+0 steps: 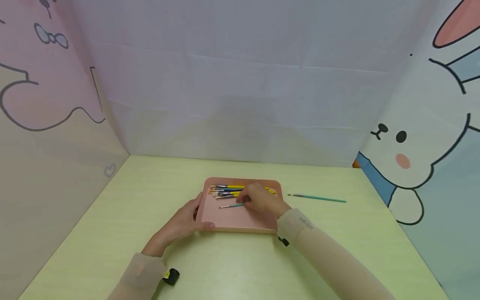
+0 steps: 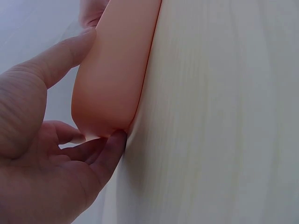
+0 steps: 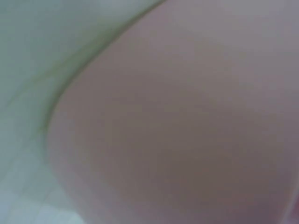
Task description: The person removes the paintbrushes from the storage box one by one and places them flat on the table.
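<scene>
A pink tray (image 1: pixel 240 224) lies on the table with several paintbrushes (image 1: pixel 225 191) inside, some yellow-handled and some blue. My left hand (image 1: pixel 183 221) grips the tray's left end, thumb over the near rim and fingers along the outer side. In the left wrist view the left hand (image 2: pixel 51 154) curls round a corner of the tray (image 2: pixel 112 79). Over the tray, my right hand (image 1: pixel 258 199) pinches a thin teal paintbrush (image 1: pixel 230 206), its bristles pointing left; the rest of that handle is hidden by the hand. The right wrist view holds only a blurred part of the tray (image 3: pixel 177 116).
Right of the tray, another teal paintbrush (image 1: pixel 318 198) lies on the pale wooden table (image 1: pixel 225 266), bristles towards the tray. A white cloth wall (image 1: pixel 240 83) rises behind the table. Printed panels stand at both sides, the right one with a rabbit (image 1: pixel 423 137).
</scene>
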A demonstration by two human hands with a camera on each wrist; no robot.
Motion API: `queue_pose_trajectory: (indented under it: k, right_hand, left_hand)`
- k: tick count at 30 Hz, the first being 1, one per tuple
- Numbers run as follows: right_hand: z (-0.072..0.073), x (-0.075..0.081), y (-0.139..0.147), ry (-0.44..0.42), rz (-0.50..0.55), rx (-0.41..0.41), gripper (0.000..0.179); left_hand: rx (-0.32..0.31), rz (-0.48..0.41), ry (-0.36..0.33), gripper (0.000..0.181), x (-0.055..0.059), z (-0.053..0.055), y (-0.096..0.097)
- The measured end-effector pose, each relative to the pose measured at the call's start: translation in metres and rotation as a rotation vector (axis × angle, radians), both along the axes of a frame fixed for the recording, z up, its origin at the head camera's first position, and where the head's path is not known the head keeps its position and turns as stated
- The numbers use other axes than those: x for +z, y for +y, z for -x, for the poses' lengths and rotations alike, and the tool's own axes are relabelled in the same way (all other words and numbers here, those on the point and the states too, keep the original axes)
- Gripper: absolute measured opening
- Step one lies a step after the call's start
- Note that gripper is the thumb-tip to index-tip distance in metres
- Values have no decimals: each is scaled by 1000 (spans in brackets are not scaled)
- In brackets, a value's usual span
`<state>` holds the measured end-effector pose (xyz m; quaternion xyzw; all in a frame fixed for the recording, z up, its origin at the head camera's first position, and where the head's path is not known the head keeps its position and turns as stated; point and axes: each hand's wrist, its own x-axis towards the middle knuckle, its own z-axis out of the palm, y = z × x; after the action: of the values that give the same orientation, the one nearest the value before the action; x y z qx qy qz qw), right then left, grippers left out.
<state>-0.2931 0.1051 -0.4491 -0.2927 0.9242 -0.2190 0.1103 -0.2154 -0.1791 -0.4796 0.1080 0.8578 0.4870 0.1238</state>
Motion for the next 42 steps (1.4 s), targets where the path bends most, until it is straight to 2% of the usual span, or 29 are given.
queue_pose_trajectory:
  k: [14,19,25,32,42]
  right_hand:
    - [-2,-9,7,-29,98,-19,28]
    - [-1,-8,11,-2,136,3,29]
    - [-1,7,18,15,141,24,31]
    - [5,31,30,114,138,87,27]
    - [-2,53,64,128,90,85,30]
  left_hand:
    - [-5,8,4,123,1,-3,0]
    - [-6,-3,3,123,-3,-3,0]
    - [1,-9,-3,123,-6,-2,1]
    - [-1,-9,2,124,-8,-2,-1]
    - [-16,-39,4,122,-15,2,-2]
